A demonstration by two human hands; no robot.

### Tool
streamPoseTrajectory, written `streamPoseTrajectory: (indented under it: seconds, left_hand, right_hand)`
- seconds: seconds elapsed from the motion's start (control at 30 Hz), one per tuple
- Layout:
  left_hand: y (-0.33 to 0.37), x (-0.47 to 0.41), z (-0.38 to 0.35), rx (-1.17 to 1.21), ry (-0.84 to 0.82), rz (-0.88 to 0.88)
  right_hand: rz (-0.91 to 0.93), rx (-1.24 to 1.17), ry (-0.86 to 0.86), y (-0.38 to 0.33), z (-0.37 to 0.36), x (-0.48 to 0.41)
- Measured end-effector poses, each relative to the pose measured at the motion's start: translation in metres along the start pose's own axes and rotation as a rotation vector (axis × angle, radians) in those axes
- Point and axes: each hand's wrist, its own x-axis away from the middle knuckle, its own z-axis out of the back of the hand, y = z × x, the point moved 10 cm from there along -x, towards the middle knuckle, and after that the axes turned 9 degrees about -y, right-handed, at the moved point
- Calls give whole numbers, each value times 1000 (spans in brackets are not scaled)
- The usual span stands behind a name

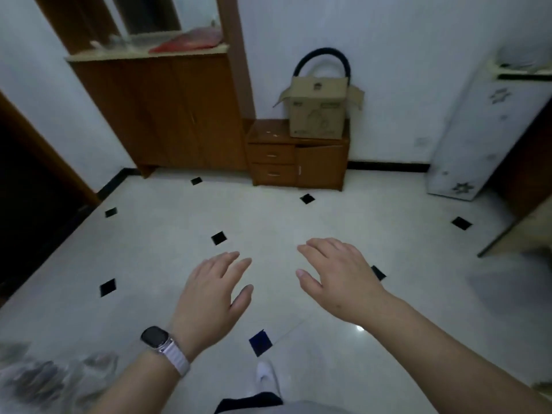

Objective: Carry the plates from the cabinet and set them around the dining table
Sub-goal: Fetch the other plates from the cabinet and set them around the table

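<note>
My left hand, with a watch on its wrist, and my right hand are both held out palm down over the white tiled floor, fingers relaxed and holding nothing. A tall brown wooden cabinet with closed doors stands against the far wall at the left, well beyond both hands. A low brown cabinet with two drawers and a small door stands beside it. No plates and no dining table show in the view.
A cardboard box sits on the low cabinet. A white patterned appliance leans at the right wall. A dark doorway opens at the left. A wooden furniture edge juts in at the right. Blurred clutter lies bottom left.
</note>
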Motion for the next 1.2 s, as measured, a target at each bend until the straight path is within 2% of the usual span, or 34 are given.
streamPoseTrajectory:
  seconds: [0.33, 0.67, 0.93, 1.2]
  left_hand:
    - [71, -177, -50, 101, -91, -385]
    - [80, -352, -64, 177, -131, -631]
    - [129, -407, -92, 204, -202, -805]
    - [190, -442, -115, 205, -259, -924]
  right_hand:
    - [-459, -6, 36, 136, 28, -6]
    - [-782, 51, 62, 208, 57, -69]
    - [-1054, 40, 49, 258, 68, -42]
    - [-1167, -5, 108, 316, 76, -29]
